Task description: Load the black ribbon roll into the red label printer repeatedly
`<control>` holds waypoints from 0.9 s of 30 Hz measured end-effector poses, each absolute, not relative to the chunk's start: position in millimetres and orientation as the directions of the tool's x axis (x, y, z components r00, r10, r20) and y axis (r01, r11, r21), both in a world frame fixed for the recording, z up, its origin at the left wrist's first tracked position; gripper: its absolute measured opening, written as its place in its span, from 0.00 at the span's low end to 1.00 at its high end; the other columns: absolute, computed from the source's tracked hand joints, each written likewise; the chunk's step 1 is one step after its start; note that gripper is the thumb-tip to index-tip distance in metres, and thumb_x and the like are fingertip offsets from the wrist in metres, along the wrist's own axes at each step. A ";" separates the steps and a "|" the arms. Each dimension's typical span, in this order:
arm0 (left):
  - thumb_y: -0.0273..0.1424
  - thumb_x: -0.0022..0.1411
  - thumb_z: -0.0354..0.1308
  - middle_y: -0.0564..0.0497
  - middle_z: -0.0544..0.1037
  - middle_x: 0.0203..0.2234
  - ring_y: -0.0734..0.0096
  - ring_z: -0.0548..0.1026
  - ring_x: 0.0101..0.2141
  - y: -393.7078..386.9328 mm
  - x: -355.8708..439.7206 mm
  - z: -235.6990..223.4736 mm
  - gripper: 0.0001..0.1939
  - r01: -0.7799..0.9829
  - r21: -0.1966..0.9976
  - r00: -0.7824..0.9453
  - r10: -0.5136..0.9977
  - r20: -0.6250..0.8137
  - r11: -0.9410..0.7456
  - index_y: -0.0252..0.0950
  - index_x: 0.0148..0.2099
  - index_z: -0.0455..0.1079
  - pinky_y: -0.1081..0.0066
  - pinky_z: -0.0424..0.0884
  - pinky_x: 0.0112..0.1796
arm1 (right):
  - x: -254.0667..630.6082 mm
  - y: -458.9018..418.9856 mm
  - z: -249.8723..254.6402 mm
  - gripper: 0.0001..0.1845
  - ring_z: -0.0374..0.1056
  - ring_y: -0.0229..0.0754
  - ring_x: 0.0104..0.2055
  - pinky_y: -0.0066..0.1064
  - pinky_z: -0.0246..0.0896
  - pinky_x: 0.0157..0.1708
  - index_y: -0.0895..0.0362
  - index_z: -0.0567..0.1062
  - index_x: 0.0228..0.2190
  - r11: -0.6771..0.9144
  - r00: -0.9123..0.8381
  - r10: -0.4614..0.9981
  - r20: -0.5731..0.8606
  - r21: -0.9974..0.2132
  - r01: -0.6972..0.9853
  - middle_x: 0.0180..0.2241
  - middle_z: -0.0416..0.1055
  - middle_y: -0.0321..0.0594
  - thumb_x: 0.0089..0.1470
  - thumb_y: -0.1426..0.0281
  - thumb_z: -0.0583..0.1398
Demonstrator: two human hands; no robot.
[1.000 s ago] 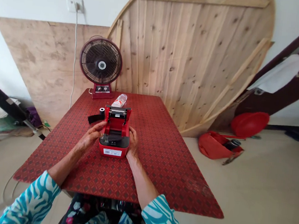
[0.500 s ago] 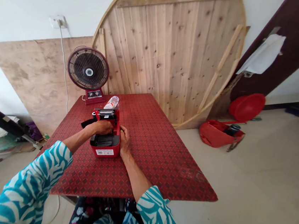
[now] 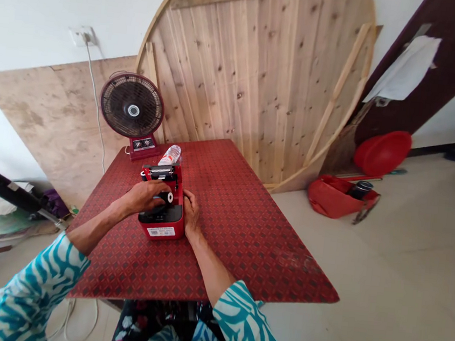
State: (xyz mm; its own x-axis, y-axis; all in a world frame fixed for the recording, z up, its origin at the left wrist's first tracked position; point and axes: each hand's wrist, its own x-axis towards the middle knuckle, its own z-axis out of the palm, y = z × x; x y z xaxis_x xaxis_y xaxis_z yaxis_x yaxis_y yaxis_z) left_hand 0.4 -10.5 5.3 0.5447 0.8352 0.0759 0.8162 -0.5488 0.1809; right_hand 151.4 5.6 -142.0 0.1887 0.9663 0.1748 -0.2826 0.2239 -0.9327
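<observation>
A red and black label printer (image 3: 160,223) stands on the table with its top raised at the back, showing a roller. Inside its open body sits a black roll (image 3: 163,196) with a white core at its right end. My left hand (image 3: 147,194) reaches in from the left, thumb and fingers closed around the roll. Against the printer's right side my right hand (image 3: 191,210) is wrapped, gripping the casing. A white label with print is stuck to the printer's front. The left hand hides part of the printer's interior.
A clear plastic bottle (image 3: 170,155) lies just behind the printer. Further back stands a dark red fan (image 3: 132,110). The table (image 3: 245,232) has a red patterned cover. On the floor at right are a red bag (image 3: 326,197) and a red basin (image 3: 384,153).
My left hand has lifted slightly and opened wider around the roll, whose white core now shows. A dark flap at the printer's left is no longer visible. My right hand stays put.
</observation>
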 end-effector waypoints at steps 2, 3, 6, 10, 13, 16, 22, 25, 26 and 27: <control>0.30 0.56 0.59 0.49 0.78 0.40 0.63 0.77 0.41 -17.9 -17.0 13.6 0.13 0.790 0.337 0.469 0.859 0.207 -0.512 0.39 0.45 0.72 0.66 0.71 0.44 | 152.8 4.0 -139.8 0.19 0.67 0.44 0.51 0.38 0.58 0.54 0.53 0.76 0.42 0.202 0.178 0.972 0.156 -0.938 -0.282 0.45 0.75 0.39 0.51 0.61 0.54; 0.32 0.55 0.60 0.50 0.79 0.38 0.64 0.77 0.39 -19.2 -28.4 17.3 0.13 0.767 0.434 0.397 0.881 0.259 -0.473 0.39 0.45 0.71 0.65 0.72 0.43 | 153.4 3.4 -139.0 0.19 0.67 0.45 0.51 0.38 0.58 0.54 0.53 0.76 0.41 0.192 0.175 0.974 0.146 -0.940 -0.283 0.45 0.75 0.40 0.51 0.61 0.53; 0.37 0.51 0.64 0.49 0.79 0.36 0.64 0.77 0.36 -12.9 -68.8 22.4 0.21 0.633 0.694 0.153 0.935 0.320 -0.342 0.37 0.48 0.69 0.63 0.73 0.41 | 154.7 2.9 -139.0 0.19 0.67 0.45 0.50 0.39 0.59 0.53 0.53 0.76 0.41 0.170 0.179 0.976 0.121 -0.941 -0.293 0.45 0.75 0.40 0.50 0.60 0.54; 0.38 0.45 0.67 0.50 0.79 0.32 0.67 0.77 0.32 12.2 -118.6 9.2 0.25 0.433 0.875 -0.079 0.958 0.275 -0.216 0.34 0.45 0.70 0.64 0.73 0.40 | 155.7 4.1 -144.3 0.20 0.67 0.46 0.51 0.40 0.59 0.52 0.53 0.76 0.43 0.129 0.170 0.982 0.079 -0.944 -0.302 0.46 0.75 0.40 0.51 0.60 0.55; 0.36 0.40 0.68 0.53 0.78 0.29 0.69 0.76 0.31 37.2 -139.8 -12.4 0.22 0.376 0.911 -0.215 0.941 0.262 -0.168 0.34 0.39 0.70 0.67 0.72 0.39 | 156.0 5.1 -148.2 0.20 0.67 0.47 0.51 0.40 0.60 0.51 0.53 0.75 0.43 0.122 0.162 0.984 0.074 -0.942 -0.313 0.46 0.75 0.40 0.51 0.60 0.55; 0.35 0.39 0.66 0.53 0.77 0.28 0.69 0.75 0.31 61.8 -146.0 -38.2 0.20 0.424 0.899 -0.261 0.936 0.234 -0.106 0.35 0.37 0.68 0.68 0.72 0.39 | 156.2 5.0 -149.0 0.19 0.68 0.47 0.50 0.40 0.62 0.50 0.53 0.75 0.43 0.117 0.161 0.985 0.069 -0.944 -0.309 0.46 0.75 0.40 0.51 0.61 0.55; 0.34 0.41 0.64 0.52 0.78 0.29 0.64 0.76 0.35 89.9 -139.1 -82.8 0.16 0.602 0.797 -0.248 0.959 0.139 0.040 0.37 0.34 0.66 0.67 0.72 0.38 | 157.8 3.5 -147.5 0.19 0.68 0.47 0.51 0.39 0.63 0.49 0.53 0.75 0.43 0.107 0.171 0.983 0.061 -0.955 -0.277 0.47 0.75 0.40 0.52 0.61 0.55; 0.33 0.42 0.63 0.50 0.79 0.32 0.62 0.77 0.37 91.9 -139.5 -88.6 0.16 0.605 0.795 -0.228 0.966 0.123 0.041 0.36 0.35 0.66 0.65 0.72 0.41 | 159.0 2.4 -146.2 0.19 0.68 0.47 0.52 0.40 0.61 0.51 0.53 0.75 0.43 0.096 0.165 0.985 0.053 -0.960 -0.263 0.47 0.75 0.40 0.51 0.61 0.55; 0.34 0.42 0.63 0.48 0.80 0.34 0.62 0.77 0.38 91.6 -140.3 -87.0 0.17 0.605 0.795 -0.221 0.968 0.116 0.042 0.36 0.37 0.67 0.65 0.72 0.42 | 159.3 1.9 -145.5 0.19 0.67 0.47 0.52 0.40 0.61 0.52 0.53 0.75 0.43 0.092 0.162 0.985 0.050 -0.961 -0.262 0.47 0.75 0.40 0.51 0.61 0.55; 0.34 0.44 0.62 0.47 0.80 0.37 0.61 0.77 0.40 90.9 -140.7 -84.0 0.18 0.604 0.796 -0.213 0.970 0.117 0.037 0.35 0.39 0.68 0.65 0.72 0.44 | 159.7 1.4 -144.6 0.19 0.67 0.47 0.52 0.40 0.60 0.52 0.53 0.75 0.43 0.090 0.158 0.986 0.049 -0.960 -0.264 0.48 0.74 0.40 0.51 0.61 0.54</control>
